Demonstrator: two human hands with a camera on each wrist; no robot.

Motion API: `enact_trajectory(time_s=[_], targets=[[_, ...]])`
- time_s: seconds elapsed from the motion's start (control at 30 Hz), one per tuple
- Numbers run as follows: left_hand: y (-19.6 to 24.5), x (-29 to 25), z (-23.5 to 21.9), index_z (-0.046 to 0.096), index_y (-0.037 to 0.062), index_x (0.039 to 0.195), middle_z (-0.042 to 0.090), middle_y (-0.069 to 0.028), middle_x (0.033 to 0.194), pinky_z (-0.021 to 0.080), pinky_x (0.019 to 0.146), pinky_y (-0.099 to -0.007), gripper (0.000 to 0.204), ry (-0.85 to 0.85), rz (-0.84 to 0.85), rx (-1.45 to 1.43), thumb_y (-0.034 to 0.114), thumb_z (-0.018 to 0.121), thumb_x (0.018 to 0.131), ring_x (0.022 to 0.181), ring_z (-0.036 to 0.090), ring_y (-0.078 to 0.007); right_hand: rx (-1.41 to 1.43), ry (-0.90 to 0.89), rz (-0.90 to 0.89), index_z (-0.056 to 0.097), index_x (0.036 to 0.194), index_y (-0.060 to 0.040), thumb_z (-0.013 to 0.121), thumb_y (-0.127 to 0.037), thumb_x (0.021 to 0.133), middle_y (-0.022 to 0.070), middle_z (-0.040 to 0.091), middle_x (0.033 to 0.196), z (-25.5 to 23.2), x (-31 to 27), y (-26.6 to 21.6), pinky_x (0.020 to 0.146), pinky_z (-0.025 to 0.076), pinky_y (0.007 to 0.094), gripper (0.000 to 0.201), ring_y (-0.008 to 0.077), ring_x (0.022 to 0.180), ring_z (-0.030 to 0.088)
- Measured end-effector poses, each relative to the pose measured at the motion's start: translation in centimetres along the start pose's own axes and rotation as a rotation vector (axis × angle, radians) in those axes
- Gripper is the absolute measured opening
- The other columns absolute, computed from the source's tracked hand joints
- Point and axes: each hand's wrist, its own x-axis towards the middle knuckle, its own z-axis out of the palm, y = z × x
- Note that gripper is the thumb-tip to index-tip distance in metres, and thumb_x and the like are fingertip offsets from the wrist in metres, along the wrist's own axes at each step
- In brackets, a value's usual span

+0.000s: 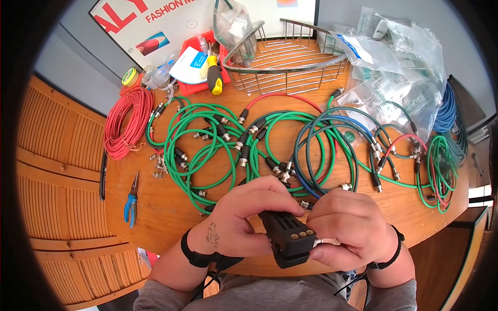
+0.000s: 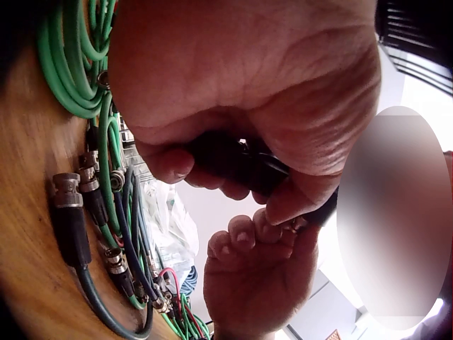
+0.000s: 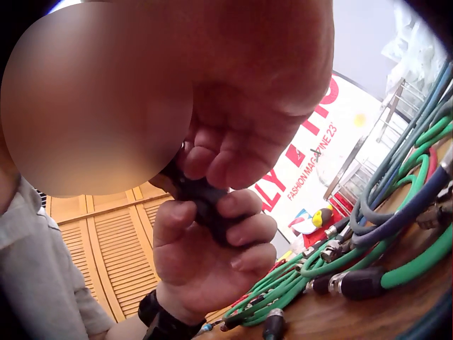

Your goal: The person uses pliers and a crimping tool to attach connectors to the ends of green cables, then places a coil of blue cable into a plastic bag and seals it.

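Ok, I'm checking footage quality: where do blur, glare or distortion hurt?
Head: fisheye curvature, black corners, glare on the clear plastic bags. Left wrist: blown-out background, left hand shadowed, blurred oval at right. Right wrist: blurred oval, upper left.

Dark tool [image 2: 226, 159] in hand [image 2: 248, 78]; other hand [image 2: 258, 283] near; green cables [image 2: 67, 64] on wooden table [image 2: 25, 184].

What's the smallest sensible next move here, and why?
I'd probably ease the right hand slightly back along the small metal piece, with the left hand steady round the black tool. The right thumb and fingers pinch the piece close beside the tool's end, hiding part of it.
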Motion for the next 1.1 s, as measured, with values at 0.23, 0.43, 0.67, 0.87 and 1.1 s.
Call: enact_trajectory(time_s=[0.23,0.43,0.67,0.87,1.1], targets=[[-0.4,-0.2,0.2,0.066,0.0017,0.107,0.057,-0.0086,0.097,0.043,0.068,-0.0251,0.039,-0.007,-0.023,-0.074,0.006,0.082,0.072,0.08,0.055,-0.0138,0.24,-0.185,0.188,0.064,0.091,-0.0017,0.071,-0.019,0.085,0.0108,0.059,0.077,-0.6,-0.4,0.1,0.057,0.045,0.0376,0.021,0.0304,0.067,0.059],[-0.6,-0.3,-0.2,0.066,0.0018,0.109,0.058,-0.0091,0.099,0.044,0.074,-0.0279,0.042,-0.026,-0.062,-0.042,0.005,0.082,0.07,0.087,0.056,-0.0171,0.22,-0.12,0.171,0.061,0.088,-0.0017,0.07,-0.019,0.085,0.0109,0.06,0.078,-0.2,0.0,-0.1,0.058,0.046,0.0361,0.02,0.0299,0.067,0.06],[-1.4,-0.4,0.2,0.061,0.0039,0.118,0.06,-0.0056,0.105,0.045,0.079,-0.0289,0.045,-0.046,-0.032,-0.028,0.008,0.079,0.076,0.093,0.058,-0.0154,0.152,0.001,0.26,0.059,0.088,-0.0019,0.069,-0.015,0.086,0.0095,0.059,0.075,0.2,-0.7,0.2,0.058,0.046,0.032,0.016,0.0248,0.065,0.059],[-0.5,-0.3,2.0,0.048,0.0002,0.13,0.061,-0.0036,0.102,0.048,0.074,-0.0227,0.047,-0.037,-0.426,-0.519,0.009,0.068,0.089,0.093,0.059,-0.0076,0.606,0.19,0.761,0.056,0.079,-0.0015,0.045,-0.032,0.103,0.0035,0.058,0.068,0.5,-1.3,0.2,0.059,0.044,0.0254,0.041,0.0114,0.062,0.055],[0.1,-0.1,1.2,0.051,0.0005,0.126,0.065,-0.0073,0.09,0.048,0.057,-0.0246,0.038,-0.042,-0.637,-0.633,0.019,0.063,0.094,0.07,0.065,-0.0131,0.542,0.292,0.823,0.059,0.08,-0.0021,0.046,-0.034,0.103,0.0036,0.057,0.065,1.6,-0.1,0.7,0.062,0.044,0.0245,0.041,0.0102,0.061,0.055]])
